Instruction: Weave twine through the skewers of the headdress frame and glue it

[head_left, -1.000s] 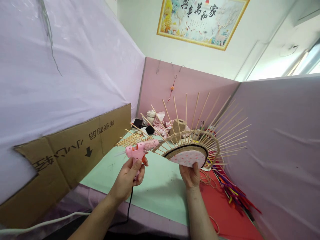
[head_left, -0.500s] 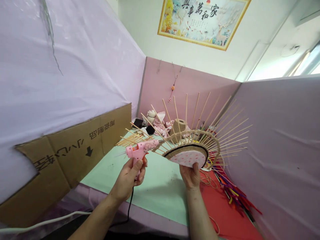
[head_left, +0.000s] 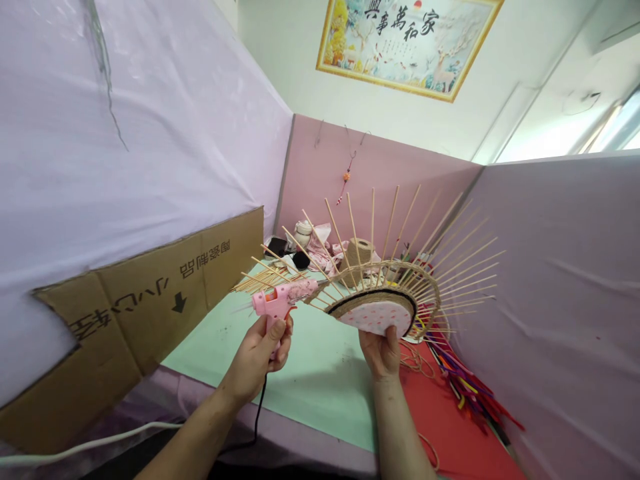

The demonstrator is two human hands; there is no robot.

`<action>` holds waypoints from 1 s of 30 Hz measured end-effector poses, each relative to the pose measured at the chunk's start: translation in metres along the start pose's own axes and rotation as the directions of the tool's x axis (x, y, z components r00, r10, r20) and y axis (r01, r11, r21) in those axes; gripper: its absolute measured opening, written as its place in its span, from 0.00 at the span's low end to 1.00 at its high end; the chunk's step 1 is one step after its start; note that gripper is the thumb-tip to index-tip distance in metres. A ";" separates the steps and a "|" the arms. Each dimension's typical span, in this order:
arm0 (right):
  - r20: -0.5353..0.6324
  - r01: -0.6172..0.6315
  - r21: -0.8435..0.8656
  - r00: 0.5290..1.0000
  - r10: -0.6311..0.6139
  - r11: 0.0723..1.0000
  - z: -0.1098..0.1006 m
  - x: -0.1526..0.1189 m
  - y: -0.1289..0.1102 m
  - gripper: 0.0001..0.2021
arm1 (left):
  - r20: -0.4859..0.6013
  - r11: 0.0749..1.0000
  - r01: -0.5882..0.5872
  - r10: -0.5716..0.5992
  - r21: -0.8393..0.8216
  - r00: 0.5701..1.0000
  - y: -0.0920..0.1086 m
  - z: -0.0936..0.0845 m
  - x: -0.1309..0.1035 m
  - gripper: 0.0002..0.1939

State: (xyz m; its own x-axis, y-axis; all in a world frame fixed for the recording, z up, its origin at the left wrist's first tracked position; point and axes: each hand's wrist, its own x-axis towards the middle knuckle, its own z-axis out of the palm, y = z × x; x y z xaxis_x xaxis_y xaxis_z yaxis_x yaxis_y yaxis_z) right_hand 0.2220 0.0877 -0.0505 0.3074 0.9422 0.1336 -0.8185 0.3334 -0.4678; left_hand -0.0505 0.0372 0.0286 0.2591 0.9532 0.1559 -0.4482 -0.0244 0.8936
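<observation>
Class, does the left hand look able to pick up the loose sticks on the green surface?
Probably not as things stand: the left hand is wrapped around the pink glue gun. The loose sticks lie just beyond it, seemingly near enough were that hand empty.

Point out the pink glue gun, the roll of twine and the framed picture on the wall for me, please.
Pink glue gun (head_left: 280, 301): head view, middle of its body.
Roll of twine (head_left: 361, 251): head view, side of the roll.
Framed picture (head_left: 407, 52): head view, middle of the artwork.
</observation>
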 end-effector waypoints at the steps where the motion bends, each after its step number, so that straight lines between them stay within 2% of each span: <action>1: 0.000 0.000 0.003 1.000 0.000 1.000 0.000 0.000 0.000 0.17 | -0.001 1.000 0.001 -0.001 0.000 1.000 0.000 0.000 0.000 0.22; 14: 0.045 -0.005 -0.026 0.999 0.006 1.000 -0.002 0.001 0.000 0.15 | -0.008 1.000 0.012 -0.011 0.006 1.000 0.000 -0.001 0.000 0.22; 30: 0.022 -0.016 -0.017 1.000 0.017 1.000 -0.001 0.000 -0.001 0.17 | 0.009 1.000 -0.008 0.008 0.016 1.000 -0.001 -0.002 -0.001 0.22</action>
State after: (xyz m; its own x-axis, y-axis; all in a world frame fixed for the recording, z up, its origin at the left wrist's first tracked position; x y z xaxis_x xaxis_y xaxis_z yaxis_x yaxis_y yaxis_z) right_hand 0.2233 0.0877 -0.0515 0.2830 0.9481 0.1452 -0.8150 0.3175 -0.4846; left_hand -0.0515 0.0370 0.0267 0.2637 0.9501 0.1667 -0.4367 -0.0365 0.8989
